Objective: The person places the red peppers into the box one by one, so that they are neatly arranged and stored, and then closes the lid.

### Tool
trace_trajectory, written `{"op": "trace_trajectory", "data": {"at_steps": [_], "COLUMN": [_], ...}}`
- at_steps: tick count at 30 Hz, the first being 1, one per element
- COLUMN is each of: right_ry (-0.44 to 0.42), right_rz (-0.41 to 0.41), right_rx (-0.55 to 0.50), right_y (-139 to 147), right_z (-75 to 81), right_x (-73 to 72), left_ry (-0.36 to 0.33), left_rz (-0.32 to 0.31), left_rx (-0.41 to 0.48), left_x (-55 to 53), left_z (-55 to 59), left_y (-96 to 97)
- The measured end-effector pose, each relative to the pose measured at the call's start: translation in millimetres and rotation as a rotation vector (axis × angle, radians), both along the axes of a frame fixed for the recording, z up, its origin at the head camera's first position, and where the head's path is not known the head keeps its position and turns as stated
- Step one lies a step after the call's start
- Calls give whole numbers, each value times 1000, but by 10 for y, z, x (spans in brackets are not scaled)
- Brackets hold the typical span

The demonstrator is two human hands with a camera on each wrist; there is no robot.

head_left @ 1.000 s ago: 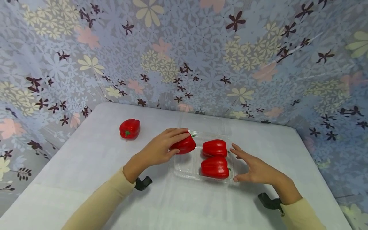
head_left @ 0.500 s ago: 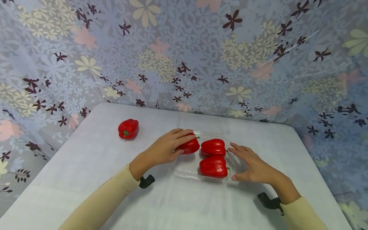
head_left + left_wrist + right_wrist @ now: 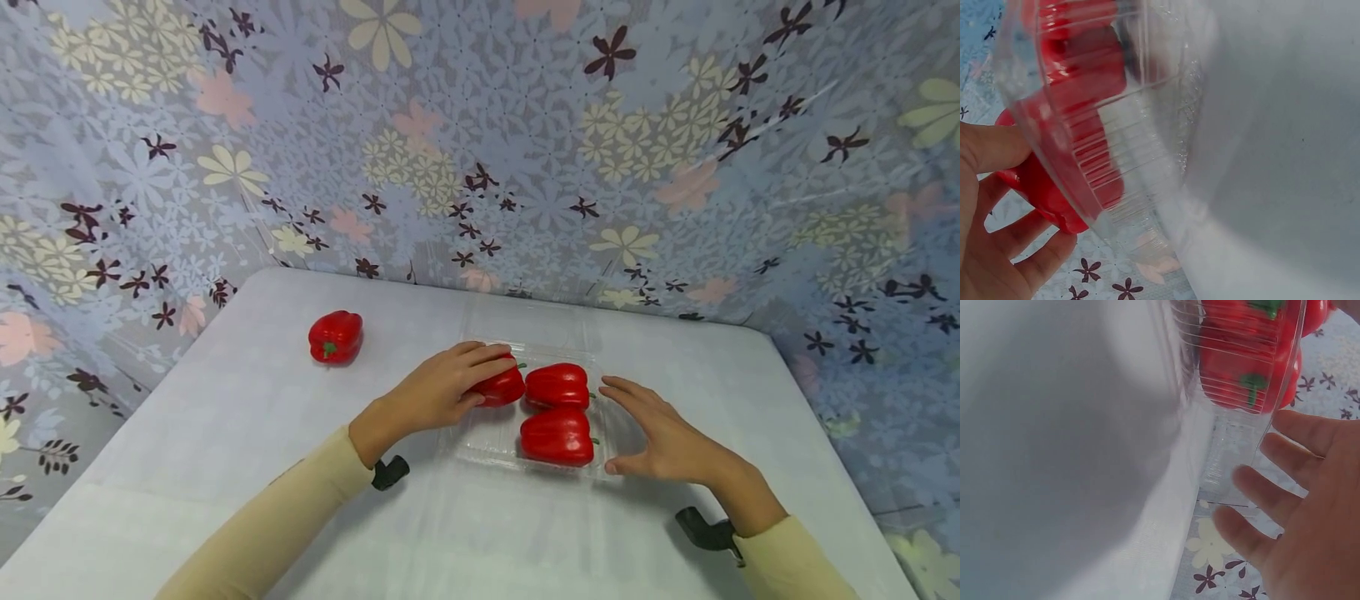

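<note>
My left hand [image 3: 442, 385] grips a red bell pepper [image 3: 501, 387] over the left part of a clear plastic container [image 3: 480, 454]. In the left wrist view the thumb and fingers wrap this bell pepper [image 3: 1041, 187], which shows partly through the ribbed clear wall. Two more red bell peppers lie in the container's right half, a back one [image 3: 557, 386] and a front one [image 3: 557, 436], stems pointing right. My right hand [image 3: 667, 433] is beside the container's right side, fingers spread and holding nothing. Its fingertips are right at the clear wall [image 3: 1241, 434] in the right wrist view.
Another red bell pepper [image 3: 335, 337] lies on the white-covered table [image 3: 225, 400] at the back left. The container's clear lid [image 3: 528, 321] lies folded back toward the wall. Behind the table hangs a flowered covering [image 3: 480, 150]. Dark wrist camera mounts [image 3: 705, 529] sit below the hands.
My left hand has carried its bell pepper rightward and then slightly lower, closer to the two in the container. The right hand has stayed nearly still.
</note>
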State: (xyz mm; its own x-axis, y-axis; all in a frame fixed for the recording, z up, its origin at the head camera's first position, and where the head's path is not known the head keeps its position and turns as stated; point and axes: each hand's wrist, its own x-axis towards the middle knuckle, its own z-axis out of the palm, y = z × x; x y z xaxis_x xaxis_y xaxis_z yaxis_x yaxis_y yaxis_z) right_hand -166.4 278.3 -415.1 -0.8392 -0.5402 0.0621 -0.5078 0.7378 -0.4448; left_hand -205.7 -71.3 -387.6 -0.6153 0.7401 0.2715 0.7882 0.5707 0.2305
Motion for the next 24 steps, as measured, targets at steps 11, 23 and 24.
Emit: {"op": "trace_trajectory", "data": {"at_steps": [11,23,24], "right_ry": [-38,-85,-86], "right_rz": [23,31,29], "right_rx": [-16,-59,-61], "right_y": [17,21,21], "right_z": [-3,-23,-23], "right_x": [-8,-21,-22], "left_ry": [42,-18,-23], "left_rz": [3,5,4], "left_rx": [-54,-79,-75], "left_x": [-70,-112,-116], "left_z": [-103,-212,-223], "left_y": [64,99,100]}}
